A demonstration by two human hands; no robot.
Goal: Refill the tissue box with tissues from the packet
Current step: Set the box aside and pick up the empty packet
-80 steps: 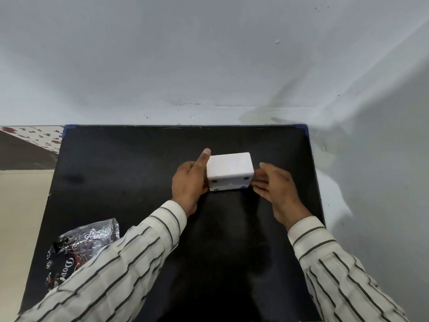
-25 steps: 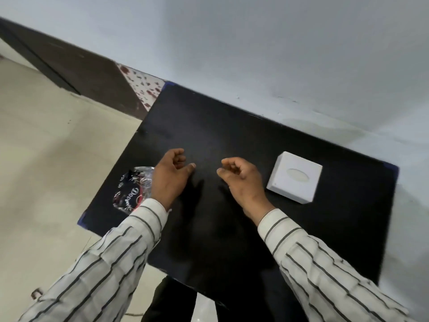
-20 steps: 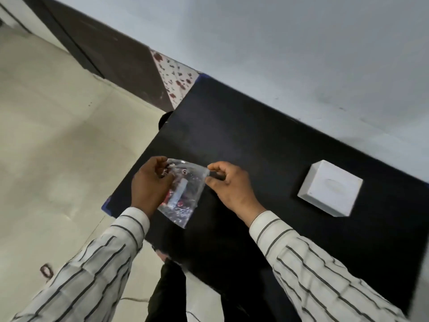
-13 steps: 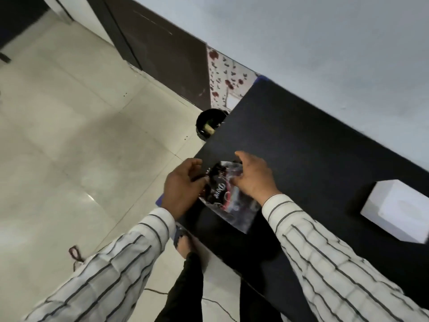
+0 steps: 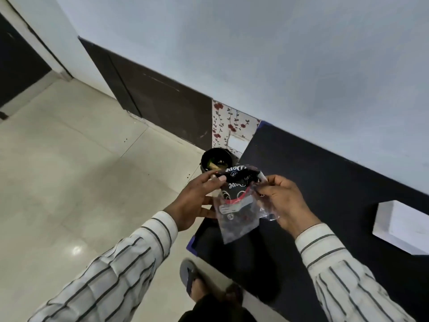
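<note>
Pale blue-grey painted wall (image 5: 255,54); dark brown skirting panel (image 5: 162,105); strip of white wallpaper with red roses (image 5: 228,126); glossy cream floor tiles (image 5: 69,170); matte black tabletop (image 5: 325,182); round black bin (image 5: 216,159) beside it.

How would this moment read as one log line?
both hands hold packet | above table edge | tissue box untouched
</note>
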